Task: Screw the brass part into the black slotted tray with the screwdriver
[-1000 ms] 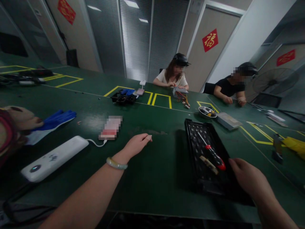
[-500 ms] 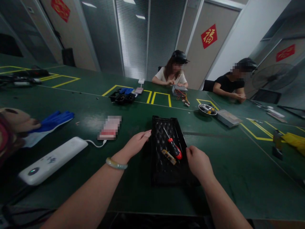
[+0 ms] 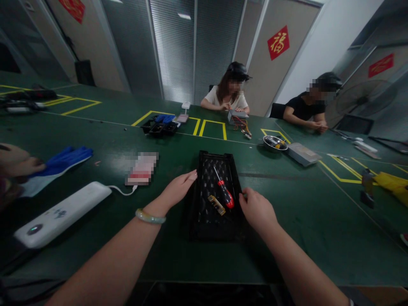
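A black tray (image 3: pixel 210 229) with a patterned floor lies lengthwise before me on the green table. In it rest a red-and-black screwdriver (image 3: pixel 227 194), its shaft pointing away from me, and a small brownish circuit board (image 3: pixel 216 205). My left hand (image 3: pixel 178 190), a bangle on its wrist, is at the tray's left wall with its fingers together against the rim. At the right wall is my right hand (image 3: pixel 257 209), its fingers curled in at the edge. The fingertips of both hands are partly hidden by the hands and the tray wall.
Left of the tray are a phone (image 3: pixel 142 169) on a cable, a white power bank (image 3: pixel 63 214) and a blue glove (image 3: pixel 63 161). Farther off stand a metal bowl (image 3: pixel 274 143), a grey box (image 3: pixel 303 154) and black containers (image 3: pixel 161 126). Two people sit across the table.
The tray has shifted a little to the left together with both hands. The screwdriver and the circuit board have stayed inside it. The whole view has also moved slightly.
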Demonstrator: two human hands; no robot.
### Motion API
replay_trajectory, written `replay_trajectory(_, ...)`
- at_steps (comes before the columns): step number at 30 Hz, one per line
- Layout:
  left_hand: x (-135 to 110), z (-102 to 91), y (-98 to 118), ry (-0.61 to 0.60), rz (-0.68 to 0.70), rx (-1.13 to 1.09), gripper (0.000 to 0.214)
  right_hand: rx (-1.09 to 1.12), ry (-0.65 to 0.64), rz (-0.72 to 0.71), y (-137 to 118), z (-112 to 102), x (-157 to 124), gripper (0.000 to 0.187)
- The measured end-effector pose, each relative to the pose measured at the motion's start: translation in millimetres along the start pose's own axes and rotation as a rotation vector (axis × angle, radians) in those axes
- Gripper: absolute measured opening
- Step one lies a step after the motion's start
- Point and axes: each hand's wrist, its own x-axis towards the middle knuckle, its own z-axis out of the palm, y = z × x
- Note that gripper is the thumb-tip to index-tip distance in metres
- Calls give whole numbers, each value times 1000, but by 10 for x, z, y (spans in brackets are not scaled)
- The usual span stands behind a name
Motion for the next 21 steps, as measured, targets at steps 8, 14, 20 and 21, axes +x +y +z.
replay_trajectory(8,11,8,-57,13,-24,62,66,-34,11,-54,-5,-3,130,19)
replay_trajectory(14,-7,-6,-52,6,-16,51,65,-29,103,-102,-2,-52,184,28)
replay_trajectory(20,18,-9,-69,16,-30,50,65,21,97,-410,-196,-173,99,22)
replay_trajectory(21,21,-12,-64,18,-31,55,65,23,76,-453,-225,-171,93,20)
